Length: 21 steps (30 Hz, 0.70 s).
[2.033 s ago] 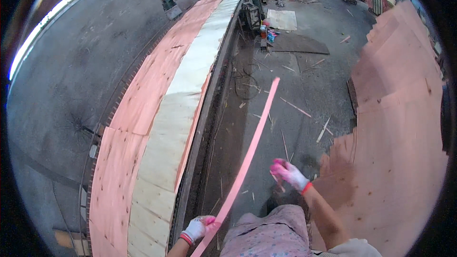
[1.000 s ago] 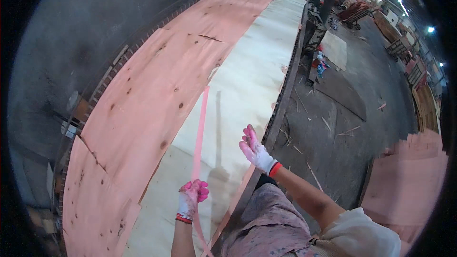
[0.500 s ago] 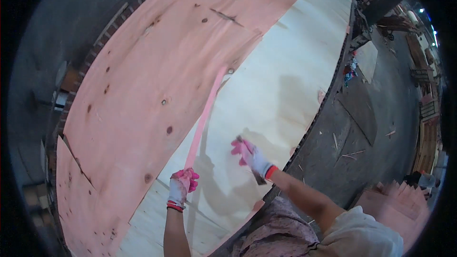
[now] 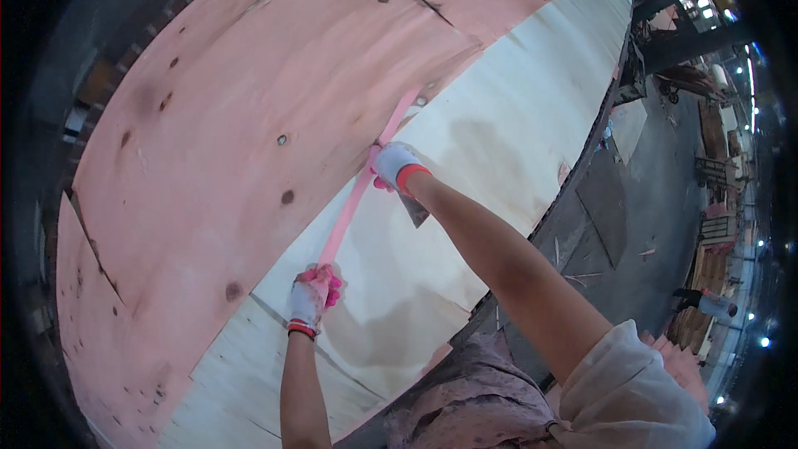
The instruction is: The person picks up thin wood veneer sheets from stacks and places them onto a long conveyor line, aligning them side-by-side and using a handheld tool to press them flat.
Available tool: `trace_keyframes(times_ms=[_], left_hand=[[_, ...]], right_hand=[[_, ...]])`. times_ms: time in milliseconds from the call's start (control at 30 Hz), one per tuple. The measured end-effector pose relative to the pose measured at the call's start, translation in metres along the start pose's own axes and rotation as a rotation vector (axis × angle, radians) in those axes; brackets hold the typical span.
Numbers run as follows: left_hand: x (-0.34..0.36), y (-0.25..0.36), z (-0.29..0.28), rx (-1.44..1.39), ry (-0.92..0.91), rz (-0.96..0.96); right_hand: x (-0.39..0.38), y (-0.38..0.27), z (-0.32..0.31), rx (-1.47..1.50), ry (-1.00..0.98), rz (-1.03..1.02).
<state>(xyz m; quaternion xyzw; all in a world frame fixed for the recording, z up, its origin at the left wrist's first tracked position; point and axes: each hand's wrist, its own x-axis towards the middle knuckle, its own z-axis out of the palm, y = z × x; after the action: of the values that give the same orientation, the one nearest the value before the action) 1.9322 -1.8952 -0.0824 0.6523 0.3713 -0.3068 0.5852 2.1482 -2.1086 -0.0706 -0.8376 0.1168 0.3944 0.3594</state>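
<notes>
My left hand (image 4: 316, 298), in a white glove with pink fingers, grips the lower part of a long pink strip (image 4: 339, 224). My right hand (image 4: 391, 166) is closed at the strip's upper part, holding a metal blade-like tool (image 4: 415, 211) that sticks out below it. The strip lies along the seam between a knotted pink veneer sheet (image 4: 208, 158) and a pale veneer band (image 4: 540, 100). Both sheets are spread on a long bed. My right fingertips are partly hidden under the glove's back.
Dark posts and beams (image 4: 682, 50) stand at the upper right. Past the bed's right edge are the concrete floor (image 4: 665, 183) with scraps, carts (image 4: 715, 173), stacked boards (image 4: 711, 266) and a bent-over person (image 4: 713, 303). A slatted edge (image 4: 166, 17) runs along the left.
My view has swung over the bed. The strip moved from over the floor onto the veneer seam. My right hand has moved forward and closed over the strip's upper part, my left keeping its grip.
</notes>
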Motion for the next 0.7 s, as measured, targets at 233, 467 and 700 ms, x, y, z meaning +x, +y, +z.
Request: trace_keyframes(times_ms=[233, 467, 700], left_hand=[[0.008, -0.007, -0.009, 0.114, 0.05, 0.08], [0.026, -0.038, -0.011, -0.249, -0.082, 0.119], [0.013, -0.032, -0.024, -0.323, -0.092, 0.161]], right_hand=[[-0.059, 0.006, 0.086, 0.469, 0.001, 0.228], [-0.097, 0.012, 0.055, 0.176, 0.037, -0.051], [-0.029, -0.005, -0.036, -0.758, 0.637, -0.652]])
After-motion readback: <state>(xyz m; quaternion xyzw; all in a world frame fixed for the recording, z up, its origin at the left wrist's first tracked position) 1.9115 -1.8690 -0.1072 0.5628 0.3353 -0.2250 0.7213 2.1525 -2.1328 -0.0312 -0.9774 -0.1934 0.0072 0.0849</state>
